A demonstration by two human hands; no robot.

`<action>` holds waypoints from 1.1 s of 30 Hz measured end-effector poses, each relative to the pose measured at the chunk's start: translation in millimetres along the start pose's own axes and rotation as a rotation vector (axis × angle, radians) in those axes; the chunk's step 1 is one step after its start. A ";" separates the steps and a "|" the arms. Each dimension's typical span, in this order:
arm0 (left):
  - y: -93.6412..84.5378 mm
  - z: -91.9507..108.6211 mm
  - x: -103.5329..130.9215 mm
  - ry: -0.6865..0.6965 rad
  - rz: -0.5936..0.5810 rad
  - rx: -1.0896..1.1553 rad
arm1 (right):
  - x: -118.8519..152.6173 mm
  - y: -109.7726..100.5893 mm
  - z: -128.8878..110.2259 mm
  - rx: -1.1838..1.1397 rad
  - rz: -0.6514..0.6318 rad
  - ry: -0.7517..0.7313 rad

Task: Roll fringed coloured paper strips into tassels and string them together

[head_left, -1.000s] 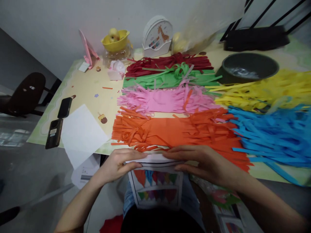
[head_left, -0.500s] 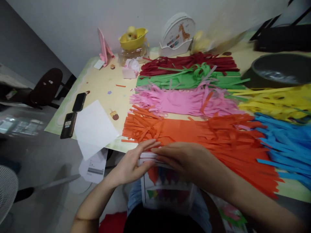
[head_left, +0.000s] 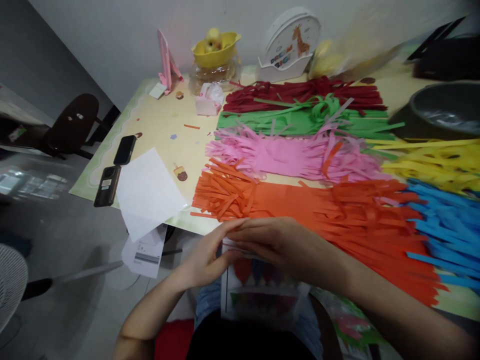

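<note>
My left hand (head_left: 208,260) grips the upper left corner of a white printed stack (head_left: 240,295), thumb in front and fingers over the top edge. Colourful pennant-like shapes are printed on its face; whether it is cards or packets I cannot tell. Across the same top edge lies my right hand (head_left: 275,242), fingers pressed together and bent over it, meeting the left fingertips. The stack stands upright over my lap at the table's front edge. Just beyond my hands is orange fringed paper (head_left: 285,200), with pink fringed paper (head_left: 285,155) behind it.
Green (head_left: 262,124) and dark red fringed strips (head_left: 285,97) lie farther back. Yellow (head_left: 431,165) and blue strips (head_left: 446,220) are at right, near a dark bowl (head_left: 420,110). Two phones (head_left: 125,150) and white sheets (head_left: 148,195) lie left. A fan (head_left: 11,285) stands on the floor.
The view has shifted slightly. My right fingers have slid left along the stack's top edge, closer over my left fingertips. Both hands stay on the stack.
</note>
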State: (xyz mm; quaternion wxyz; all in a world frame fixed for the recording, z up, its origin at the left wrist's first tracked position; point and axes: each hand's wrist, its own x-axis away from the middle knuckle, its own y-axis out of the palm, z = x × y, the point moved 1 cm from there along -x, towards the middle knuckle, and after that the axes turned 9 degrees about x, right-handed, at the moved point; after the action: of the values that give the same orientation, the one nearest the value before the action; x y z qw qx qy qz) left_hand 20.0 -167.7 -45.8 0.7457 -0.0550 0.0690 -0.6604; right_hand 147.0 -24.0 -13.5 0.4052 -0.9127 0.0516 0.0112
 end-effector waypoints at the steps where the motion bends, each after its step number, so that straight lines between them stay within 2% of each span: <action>1: -0.4 -1.7 0.9 0.017 0.005 -0.003 | 1.0 -0.8 2.3 -0.023 -0.050 -0.007; 4: -2.6 -6.4 5.0 0.072 0.064 -0.012 | 8.3 -5.5 10.1 -0.007 -0.108 0.001; 9: -5.2 -12.2 9.5 0.021 0.248 -0.028 | 21.1 -9.3 20.2 -0.065 -0.035 0.135; 15: -4.6 -13.2 3.6 0.105 0.361 0.117 | 16.7 -6.4 18.8 -0.065 0.027 0.081; 19: -20.2 -19.9 9.5 0.100 0.488 0.149 | 13.2 -7.0 25.2 -0.094 0.121 0.084; 23: -44.0 -21.5 22.0 0.115 0.456 0.092 | -2.6 6.8 19.4 -0.106 0.178 0.011; 27: -69.5 -13.6 53.8 0.087 0.508 -0.025 | -29.5 27.1 -0.1 -0.087 0.143 -0.112; 30: -87.7 -6.9 96.4 0.080 0.579 -0.121 | -59.9 43.2 -9.7 -0.101 0.004 -0.190; 33: -100.3 -5.5 139.9 0.011 0.624 -0.213 | -102.2 69.1 -12.8 0.065 -0.020 -0.192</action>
State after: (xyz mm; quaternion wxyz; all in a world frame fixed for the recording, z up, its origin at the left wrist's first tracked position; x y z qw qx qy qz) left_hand -62.5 -318.7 -38.1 0.9017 -0.1055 0.1552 -0.3895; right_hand 38.0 -70.8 -49.6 0.4376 -0.8943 0.0036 0.0929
